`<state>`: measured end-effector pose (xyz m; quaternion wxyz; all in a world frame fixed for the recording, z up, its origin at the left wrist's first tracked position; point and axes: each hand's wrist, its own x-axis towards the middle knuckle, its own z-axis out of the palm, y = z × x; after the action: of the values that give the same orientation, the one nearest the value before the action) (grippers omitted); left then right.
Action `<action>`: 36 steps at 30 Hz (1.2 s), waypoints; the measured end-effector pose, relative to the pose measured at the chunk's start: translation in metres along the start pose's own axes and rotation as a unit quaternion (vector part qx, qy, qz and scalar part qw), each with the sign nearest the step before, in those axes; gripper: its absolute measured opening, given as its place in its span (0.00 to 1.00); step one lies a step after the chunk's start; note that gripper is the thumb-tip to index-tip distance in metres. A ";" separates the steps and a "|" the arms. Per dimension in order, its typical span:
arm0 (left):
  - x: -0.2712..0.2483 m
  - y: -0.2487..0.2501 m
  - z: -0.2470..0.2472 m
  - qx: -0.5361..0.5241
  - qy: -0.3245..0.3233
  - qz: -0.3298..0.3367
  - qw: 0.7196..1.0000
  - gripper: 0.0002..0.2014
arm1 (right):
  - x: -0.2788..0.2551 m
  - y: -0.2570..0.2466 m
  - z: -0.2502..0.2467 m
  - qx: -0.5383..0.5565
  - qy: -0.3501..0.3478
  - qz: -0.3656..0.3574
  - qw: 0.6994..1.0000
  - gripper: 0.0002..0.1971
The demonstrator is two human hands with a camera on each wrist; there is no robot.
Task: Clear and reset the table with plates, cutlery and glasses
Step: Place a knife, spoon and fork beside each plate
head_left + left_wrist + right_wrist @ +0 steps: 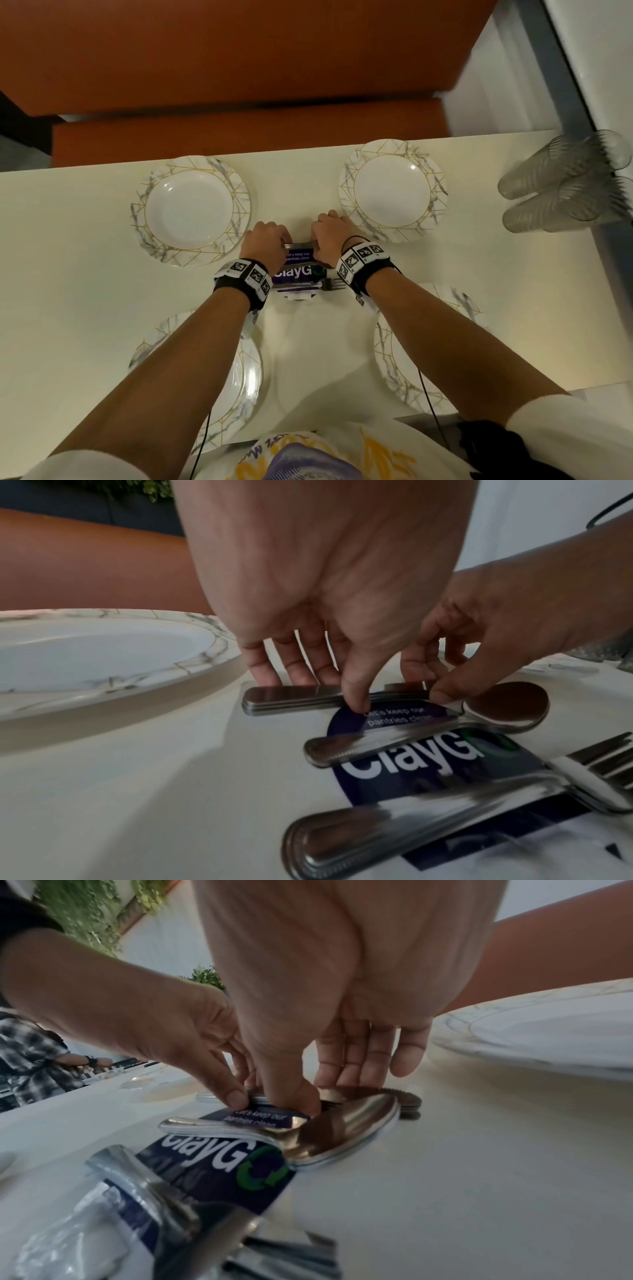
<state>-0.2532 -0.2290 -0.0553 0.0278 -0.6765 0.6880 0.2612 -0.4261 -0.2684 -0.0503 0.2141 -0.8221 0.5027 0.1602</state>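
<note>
pinching a stack of knives [298,245] from both ends at the table [85,274] centre, left hand [265,244] and right hand [328,237] curled over it, between the two far plates [190,211]. glasses [561,181] lying far right.

from the left wrist: thumb and fingers [356,699] clamped on the knife handles [291,699]; spoon [445,726] and fork [445,804] lying just beside, on a sticker [428,767].

from the right wrist: thumb pressed at the blades' [404,1099] neck, spoon touching alongside.

likely trouble: smooth stacked knives fanning or slipping if lifted unevenly; could nudge the spoon or clip a plate rim.
</note>
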 end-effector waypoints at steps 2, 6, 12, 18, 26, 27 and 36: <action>0.002 -0.001 0.000 0.009 -0.007 -0.003 1.000 0.09 | 0.000 -0.002 -0.001 0.002 -0.008 -0.001 1.000 0.15; 0.002 -0.002 0.000 0.006 -0.013 -0.004 1.000 0.10 | -0.001 -0.003 -0.001 -0.011 -0.011 -0.004 1.000 0.15; -0.004 -0.001 0.001 -0.034 -0.005 -0.004 0.999 0.08 | -0.001 0.003 0.001 -0.027 0.011 -0.011 1.000 0.13; -0.012 -0.005 -0.013 -0.194 0.051 -0.052 0.978 0.05 | 0.001 0.003 -0.040 -0.017 0.128 -0.003 0.992 0.10; -0.043 -0.017 -0.028 -0.520 0.080 -0.181 0.831 0.04 | -0.007 -0.027 -0.062 0.247 0.313 0.121 0.909 0.21; -0.049 -0.017 -0.027 -0.557 0.078 -0.190 0.804 0.07 | -0.011 -0.036 -0.056 0.292 0.301 0.131 0.898 0.20; -0.114 -0.022 -0.013 -0.657 0.046 -0.175 0.732 0.11 | -0.050 -0.103 -0.005 0.415 0.180 0.088 0.887 0.09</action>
<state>-0.2183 -0.1284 -0.0062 -0.4098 -0.6460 0.2144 0.6073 -0.3561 -0.1916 -0.0027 0.4269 -0.6252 0.6235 -0.1954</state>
